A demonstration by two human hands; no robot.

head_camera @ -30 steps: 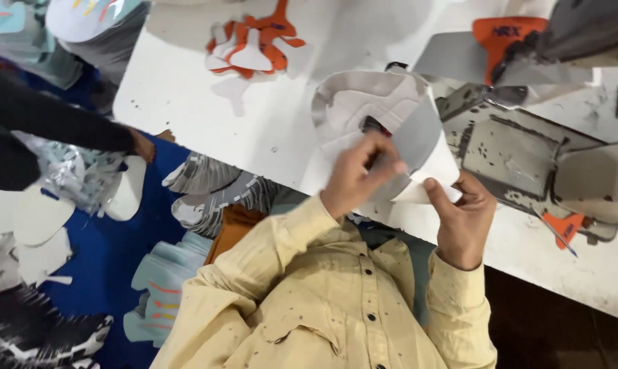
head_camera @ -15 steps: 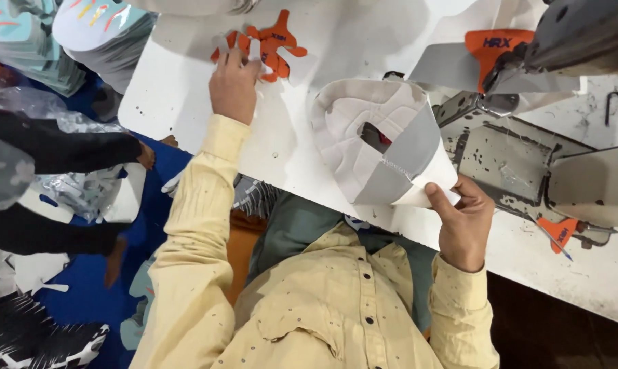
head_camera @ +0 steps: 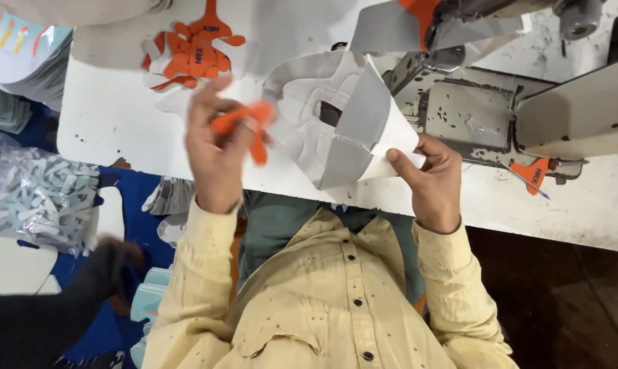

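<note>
Now left hand (head_camera: pixel 217 147) back, holding orange piece (head_camera: pixel 251 123)

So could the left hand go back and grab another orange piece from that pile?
Probably yes. The left hand hovers just below the pile of orange pieces on the white table, with nothing between them. But its fingers already hold one orange piece.

orange cutout piece (head_camera: pixel 251 123) raised, blurred, white-grey shoe upper (head_camera: pixel 336 123) folded
</note>
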